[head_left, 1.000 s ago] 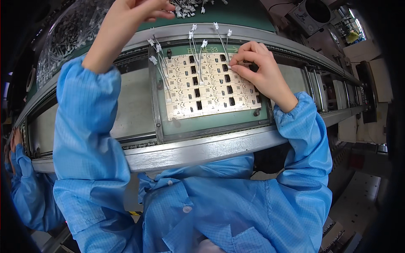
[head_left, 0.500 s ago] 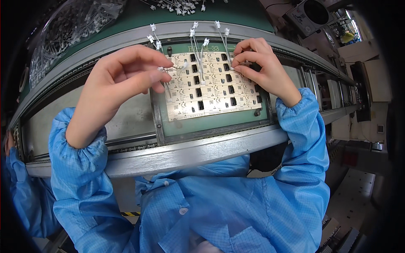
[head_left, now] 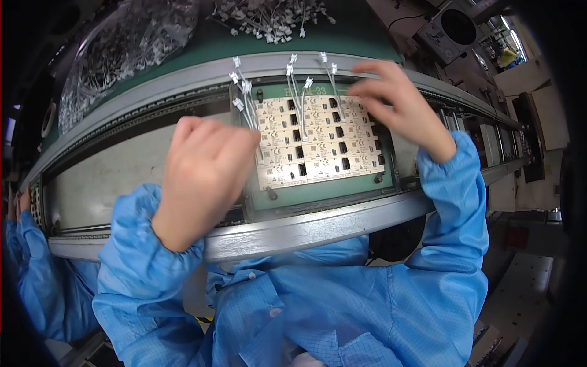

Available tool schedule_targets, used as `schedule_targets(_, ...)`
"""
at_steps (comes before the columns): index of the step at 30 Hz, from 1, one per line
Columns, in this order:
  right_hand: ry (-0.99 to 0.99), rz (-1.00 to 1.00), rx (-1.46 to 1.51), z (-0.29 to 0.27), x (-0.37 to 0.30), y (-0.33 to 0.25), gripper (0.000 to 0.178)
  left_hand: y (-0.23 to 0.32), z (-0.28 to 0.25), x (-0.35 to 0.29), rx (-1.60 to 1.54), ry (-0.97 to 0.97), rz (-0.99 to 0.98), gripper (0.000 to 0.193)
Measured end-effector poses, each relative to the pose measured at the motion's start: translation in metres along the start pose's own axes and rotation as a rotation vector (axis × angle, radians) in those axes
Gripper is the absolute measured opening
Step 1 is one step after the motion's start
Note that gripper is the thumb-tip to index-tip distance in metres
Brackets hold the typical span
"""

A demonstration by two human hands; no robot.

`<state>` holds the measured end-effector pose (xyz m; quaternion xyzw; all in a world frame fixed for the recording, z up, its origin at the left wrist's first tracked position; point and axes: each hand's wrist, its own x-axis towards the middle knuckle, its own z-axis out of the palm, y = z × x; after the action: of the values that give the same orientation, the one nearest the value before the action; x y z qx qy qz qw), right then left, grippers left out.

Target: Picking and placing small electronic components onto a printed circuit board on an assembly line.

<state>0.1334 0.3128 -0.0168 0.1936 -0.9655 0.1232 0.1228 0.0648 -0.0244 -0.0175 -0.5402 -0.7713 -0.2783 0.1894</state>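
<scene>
A panel of white circuit boards [head_left: 324, 150] with black components lies in a green fixture [head_left: 318, 194] in front of me. Several two-wire cables with white connectors [head_left: 308, 82] stand up from the panel or lean over its far edge. My left hand [head_left: 205, 174] is curled closed beside the panel's left edge, back of the hand upward. Its fingertips are hidden, so anything in them cannot be seen. Over the far right corner of the panel hovers my right hand [head_left: 397, 104], blurred, its fingers apart and no held thing visible.
Metal conveyor rails [head_left: 318, 226] run along the near and far sides of the fixture. Beyond them, a pile of white-connector cables [head_left: 275, 18] rests on a green surface, with a clear plastic bag [head_left: 134, 52] of more at left. A co-worker's blue sleeve [head_left: 43, 269] shows at far left.
My right hand has let go of a cable at the panel and lifted away to the far right. My left hand has turned over, come nearer and closed. The whole view has shifted slightly.
</scene>
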Motion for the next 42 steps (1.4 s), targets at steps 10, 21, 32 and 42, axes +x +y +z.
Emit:
schedule_targets(10,0.33,0.327,-0.108,0.052,0.122,0.092,0.027,0.031,0.019,-0.018,0.173,-0.175,-0.132,0.012)
schedule_targets(21,0.65,0.34,-0.215,0.121,0.17,0.09,0.037,0.028,0.008,-0.021,0.044,-0.219,-0.261,0.009)
schedule_targets(32,0.316,0.555,0.625,-0.019,0.127,0.068,0.044,0.025,0.011,-0.022,0.043,-0.185,-0.289,0.008)
schedule_targets(42,0.338,0.562,0.763,-0.03,0.048,0.022,0.016,0.031,0.008,-0.02,0.066,-0.266,-0.267,0.011)
